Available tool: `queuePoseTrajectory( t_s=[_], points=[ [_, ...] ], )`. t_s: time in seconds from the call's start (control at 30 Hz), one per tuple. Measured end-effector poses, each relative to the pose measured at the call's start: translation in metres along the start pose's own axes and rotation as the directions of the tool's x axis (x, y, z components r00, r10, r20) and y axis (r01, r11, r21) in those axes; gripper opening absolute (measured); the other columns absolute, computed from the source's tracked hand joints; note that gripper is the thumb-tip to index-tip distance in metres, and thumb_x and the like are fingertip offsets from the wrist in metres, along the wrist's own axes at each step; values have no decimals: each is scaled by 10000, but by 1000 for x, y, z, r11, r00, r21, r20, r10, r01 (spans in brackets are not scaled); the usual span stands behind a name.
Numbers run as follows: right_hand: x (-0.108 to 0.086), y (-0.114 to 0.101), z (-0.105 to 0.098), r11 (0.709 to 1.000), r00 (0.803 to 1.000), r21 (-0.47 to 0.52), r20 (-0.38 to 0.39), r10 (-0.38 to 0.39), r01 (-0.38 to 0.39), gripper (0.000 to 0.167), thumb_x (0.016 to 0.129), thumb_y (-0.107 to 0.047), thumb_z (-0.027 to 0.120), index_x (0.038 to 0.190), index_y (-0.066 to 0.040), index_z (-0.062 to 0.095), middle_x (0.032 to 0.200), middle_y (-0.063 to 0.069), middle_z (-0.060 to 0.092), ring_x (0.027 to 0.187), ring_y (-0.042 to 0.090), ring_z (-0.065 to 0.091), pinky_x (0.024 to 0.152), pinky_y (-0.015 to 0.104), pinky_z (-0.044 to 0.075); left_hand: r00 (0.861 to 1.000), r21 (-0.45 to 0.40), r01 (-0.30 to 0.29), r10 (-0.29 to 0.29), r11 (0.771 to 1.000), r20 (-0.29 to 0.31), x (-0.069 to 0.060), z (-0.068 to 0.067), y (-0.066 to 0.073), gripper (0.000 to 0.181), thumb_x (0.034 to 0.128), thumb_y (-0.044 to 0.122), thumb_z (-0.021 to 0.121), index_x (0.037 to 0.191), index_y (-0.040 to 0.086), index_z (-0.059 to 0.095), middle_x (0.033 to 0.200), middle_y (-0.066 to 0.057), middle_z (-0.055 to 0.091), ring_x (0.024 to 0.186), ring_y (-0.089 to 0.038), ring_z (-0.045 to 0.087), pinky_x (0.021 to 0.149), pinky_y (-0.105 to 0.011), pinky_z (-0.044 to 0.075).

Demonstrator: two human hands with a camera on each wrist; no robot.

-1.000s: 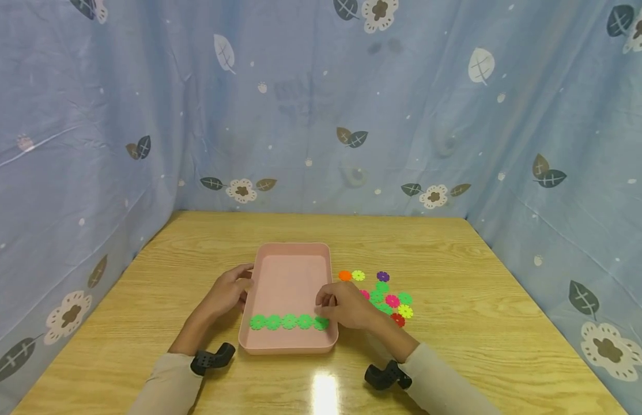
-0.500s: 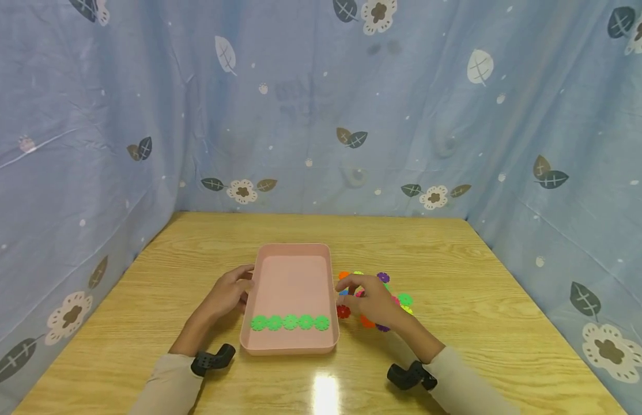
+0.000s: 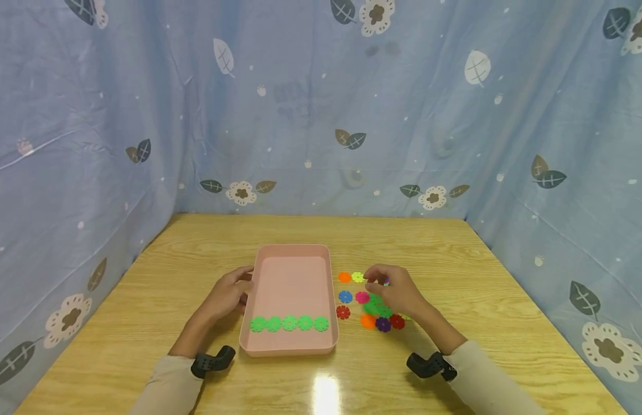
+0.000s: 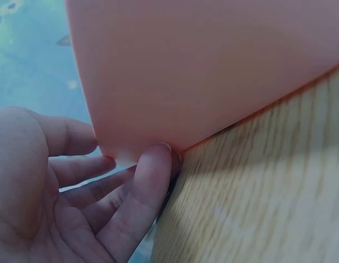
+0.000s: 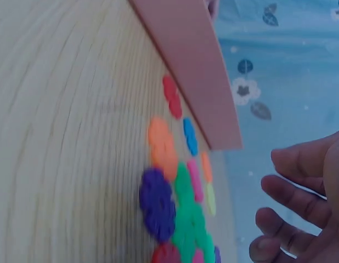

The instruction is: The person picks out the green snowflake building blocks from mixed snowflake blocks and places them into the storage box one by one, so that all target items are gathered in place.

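Note:
A pink tray (image 3: 294,282) lies on the table with several green flower-shaped pieces (image 3: 290,323) in a row across its near end. My left hand (image 3: 225,297) rests at the tray's left side; in the left wrist view the thumb and fingertips of the left hand (image 4: 87,192) touch the outer wall of the tray (image 4: 186,71). To the tray's right, my right hand (image 3: 401,294) hovers over the loose flower pieces, partly covering them. The right wrist view shows the fingers of the right hand (image 5: 309,203) bent and spread, holding nothing, above the green pieces (image 5: 188,224).
Loose pieces right of the tray include a blue one (image 3: 345,297), a red one (image 3: 343,312), an orange one (image 3: 368,321) and a purple one (image 3: 383,325). A blue patterned curtain (image 3: 310,115) hangs behind and beside the wooden table (image 3: 248,377).
My right hand has moved from the right end of the green row in the tray, over its right wall, to the loose pieces. My left hand has stayed at the tray's side.

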State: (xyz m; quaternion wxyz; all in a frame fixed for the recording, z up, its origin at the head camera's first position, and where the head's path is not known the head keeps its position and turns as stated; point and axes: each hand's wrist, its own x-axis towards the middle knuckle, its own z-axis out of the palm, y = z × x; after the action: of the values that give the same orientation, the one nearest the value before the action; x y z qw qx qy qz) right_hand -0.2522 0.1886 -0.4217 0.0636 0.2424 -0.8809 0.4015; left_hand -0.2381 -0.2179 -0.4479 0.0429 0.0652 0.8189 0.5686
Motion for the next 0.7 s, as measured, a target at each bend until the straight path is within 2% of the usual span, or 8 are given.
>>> queuePoseTrajectory(
  t_s=[0.17,0.3,0.5,0.7],
  points=[
    [-2,10,-5,995,996,-71,-53,68,-72,101,949,-80,687,1027,-32,728,859,15,663,665,177,528,544,270,467,1000,2,4,-4,1000,-5,1,0,-1,527,1049,139,442,1555,19,354,1395,-263,514,719,-280,678,615,-402,611],
    [-1,16,-5,977,984,-149,-112,136,-152,90,957,-131,683,967,-56,732,839,24,664,585,172,484,518,292,429,1000,-4,9,-9,1000,-9,1,0,-2,523,1049,139,444,1552,23,358,1392,-258,516,717,-280,677,611,-401,611],
    [3,28,-4,916,950,-262,-155,272,-305,161,956,-246,683,940,-91,726,817,33,652,634,189,544,525,321,442,1000,-17,16,-16,1000,-2,0,0,-2,522,1053,142,445,1555,30,355,1390,-253,514,720,-279,680,611,-403,611],
    [8,36,-6,861,926,-341,-148,348,-378,303,958,-400,665,913,-102,700,806,36,642,647,207,555,517,327,433,1000,-18,11,-11,1000,-2,-1,0,-1,523,1052,136,443,1555,23,352,1387,-255,515,713,-273,667,609,-392,611]
  ],
)
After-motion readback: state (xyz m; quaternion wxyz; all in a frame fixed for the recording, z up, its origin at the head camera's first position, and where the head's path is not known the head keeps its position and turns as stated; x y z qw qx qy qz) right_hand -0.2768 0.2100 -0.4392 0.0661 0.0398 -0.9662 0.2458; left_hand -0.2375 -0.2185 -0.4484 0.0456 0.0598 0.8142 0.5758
